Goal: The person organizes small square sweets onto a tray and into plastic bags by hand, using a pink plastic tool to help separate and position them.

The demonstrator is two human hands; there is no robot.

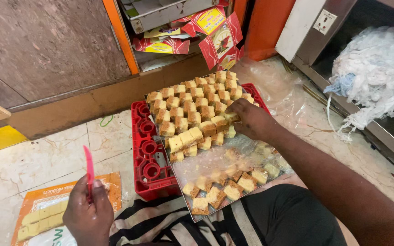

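Cake cubes, small, yellow with brown crusts [192, 114], crowd a flat metal tray [178, 177] resting on a red plastic crate [144, 150] on the marble floor [46, 155]. Right hand [251, 119] lies among them, its grip pinching one cube at the tray's right edge. Left hand [87, 214], well apart, grips a thin pink plastic knife [89, 166] upright above an orange flat packet [46, 205] holding more cubes.

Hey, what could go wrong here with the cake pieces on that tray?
The metal tray rests on a red crate and overhangs toward the lap, so it may tip. The right hand reaching among the stacked cake pieces could topple some. The pink knife in the left hand points upward.
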